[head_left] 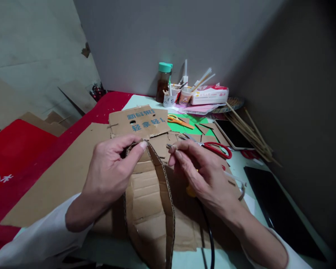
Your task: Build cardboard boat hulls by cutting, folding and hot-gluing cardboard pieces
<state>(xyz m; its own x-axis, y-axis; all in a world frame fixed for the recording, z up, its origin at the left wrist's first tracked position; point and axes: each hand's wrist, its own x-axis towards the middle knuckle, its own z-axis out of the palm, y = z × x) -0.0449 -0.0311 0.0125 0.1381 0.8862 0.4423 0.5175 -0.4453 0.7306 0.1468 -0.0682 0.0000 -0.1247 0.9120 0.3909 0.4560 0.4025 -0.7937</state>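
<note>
Two cups [177,98] hold sticks beside a brown-filled bottle [163,83].

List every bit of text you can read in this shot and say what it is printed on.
"轻拿轻" in blue, cut off at the edge: on the cardboard panel behind the hands.
Blue line above it: blurred, not readable.
White marks, cut off by the frame: on the red sheet at left; not readable.
Red print on the tissue pack: too small to read.
Paper cups by the bottle: markings too small.
</note>
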